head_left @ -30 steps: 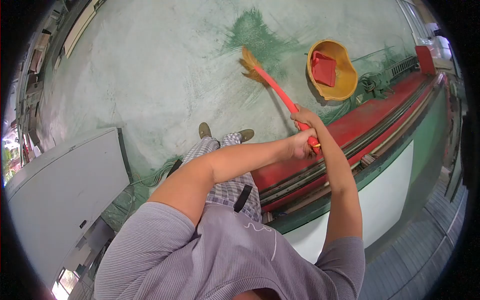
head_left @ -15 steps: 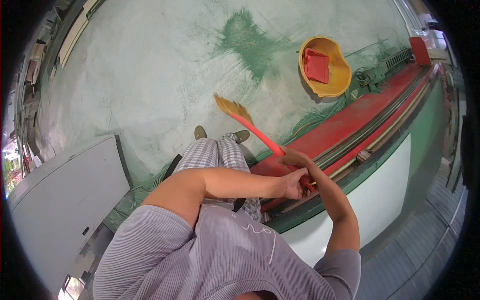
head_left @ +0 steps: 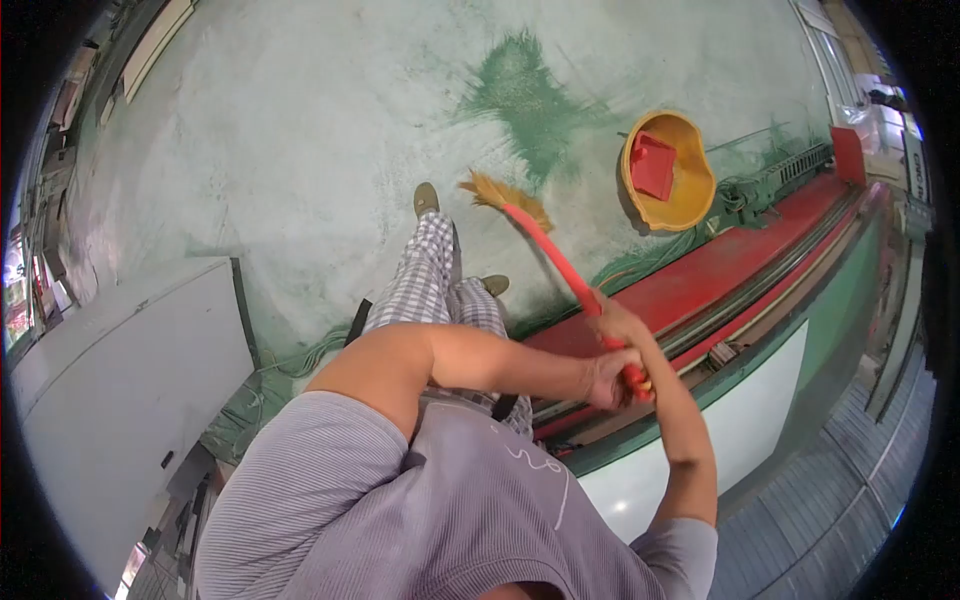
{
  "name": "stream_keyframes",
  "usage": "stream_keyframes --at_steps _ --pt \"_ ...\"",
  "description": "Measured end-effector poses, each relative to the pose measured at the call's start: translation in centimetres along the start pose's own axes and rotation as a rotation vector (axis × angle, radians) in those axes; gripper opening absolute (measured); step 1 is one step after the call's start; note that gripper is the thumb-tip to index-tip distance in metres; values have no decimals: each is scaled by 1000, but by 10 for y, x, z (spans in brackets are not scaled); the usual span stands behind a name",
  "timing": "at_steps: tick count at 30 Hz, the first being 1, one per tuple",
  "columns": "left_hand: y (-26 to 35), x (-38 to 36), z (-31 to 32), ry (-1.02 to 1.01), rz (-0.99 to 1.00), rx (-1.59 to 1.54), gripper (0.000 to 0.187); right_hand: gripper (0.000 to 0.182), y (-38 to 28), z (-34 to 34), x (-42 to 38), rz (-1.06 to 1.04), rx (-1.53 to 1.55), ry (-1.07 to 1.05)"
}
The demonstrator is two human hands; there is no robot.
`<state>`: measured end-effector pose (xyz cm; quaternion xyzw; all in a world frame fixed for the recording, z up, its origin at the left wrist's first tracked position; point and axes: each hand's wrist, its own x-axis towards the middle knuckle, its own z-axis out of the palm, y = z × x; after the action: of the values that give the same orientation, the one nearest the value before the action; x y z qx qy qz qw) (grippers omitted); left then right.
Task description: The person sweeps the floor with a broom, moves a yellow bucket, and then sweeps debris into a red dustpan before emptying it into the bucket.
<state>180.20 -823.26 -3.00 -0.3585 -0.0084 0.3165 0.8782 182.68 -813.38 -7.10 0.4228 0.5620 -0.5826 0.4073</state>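
Observation:
A broom with a red handle [head_left: 548,250] and straw-coloured bristles [head_left: 507,199] slants across the floor in front of me. My right hand [head_left: 616,322] is wrapped round the handle partway up. Below it, my left hand [head_left: 607,381] grips the red top end, close beside my right forearm. The bristles are low over the pale floor [head_left: 330,130], just short of a dark green patch [head_left: 527,100]. Ahead to the right stands a yellow basin [head_left: 694,185] with a red dustpan [head_left: 652,168] in it.
Along my right runs a long red machine bed [head_left: 690,270] with rails and a green and white side panel [head_left: 720,410]. A grey cabinet [head_left: 130,370] stands at my left. Green hoses [head_left: 650,255] lie beside the red bed.
The broom has moved forward across the floor, its bristles closer to the green patch. My left foot has stepped forward. Both hands have kept their hold on the handle.

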Motion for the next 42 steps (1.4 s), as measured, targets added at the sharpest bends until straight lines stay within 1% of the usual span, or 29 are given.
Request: stream_keyframes --at_steps 1,3,4,5,6,7,9,11,13,15,16,18,19,20,21,22,23,24,25,26,28,29,31,32,36,38,39,40,42 --pt "-2 -14 7 30 -5 7 20 62 5 9 9 7 -12 8" --pt "-5 -27 -2 -20 -93 -21 21 64 25 29 33 -537 -397 267" --pt "-3 -41 -3 25 -96 -9 22 64 -1 33 28 -541 -419 258" --pt "6 -61 1 17 -78 -3 22 64 -42 43 18 -380 -203 156" --pt "13 -81 7 103 -61 -19 22 65 -75 55 17 -213 16 56" --pt "19 -100 11 189 -50 -38 22 65 -95 63 28 -217 8 55" --pt "49 -122 -20 198 -51 -46 22 60 -133 75 60 -195 11 -9" --pt "79 -159 -25 426 52 -123 24 53 -168 93 96 -377 200 -133" --pt "108 -203 -9 710 260 -152 22 47 -200 107 147 -415 387 -323" --pt "136 -246 -3 646 462 -20 17 47 -246 112 174 -290 662 -569" --pt "152 -263 -8 636 490 30 15 47 -264 116 186 -290 672 -575" --pt "182 -286 -20 630 509 80 15 31 -291 119 205 -319 776 -538" --pt "196 -294 -24 544 453 136 15 31 -297 113 215 -313 782 -537" --pt "208 -300 -24 454 399 191 16 27 -301 107 227 -322 746 -458" --pt "217 -299 -22 451 396 188 16 22 -301 102 235 -330 706 -379" --pt "226 -293 -17 486 386 251 15 22 -293 92 243 -323 704 -378" --pt "234 -286 -12 518 379 313 13 22 -279 76 251 -330 758 -346" --pt "244 -272 -17 428 344 410 16 22 -265 58 256 -338 811 -314" --pt "250 -253 -19 464 330 439 16 22 -250 42 258 -270 870 -274" --pt "253 -234 -16 500 314 468 16 21 -236 28 254 -203 928 -231" --pt "251 -214 7 531 198 553 16 21 -226 6 226 -92 1089 -114" --pt "254 -202 7 525 193 554 16 21 -218 -3 220 -88 1090 -108" --pt "257 -187 7 425 51 670 17 23 -205 -16 207 -137 1121 -138" --pt "256 -182 7 422 43 676 17 24 -201 -21 203 -81 1178 -93" --pt "233 -170 3 414 -33 683 18 31 -183 -8 176 -85 1290 8" --pt "209 -177 10 424 -119 709 18 30 -179 6 160 -154 1178 44" --pt "196 -184 18 421 -164 704 20 30 -180 13 151 -158 1177 46" --pt "183 -190 22 420 -166 705 20 30 -184 22 137 -136 1206 40" --pt "171 -204 29 402 -126 518 22 30 -201 29 127 -120 1239 36"
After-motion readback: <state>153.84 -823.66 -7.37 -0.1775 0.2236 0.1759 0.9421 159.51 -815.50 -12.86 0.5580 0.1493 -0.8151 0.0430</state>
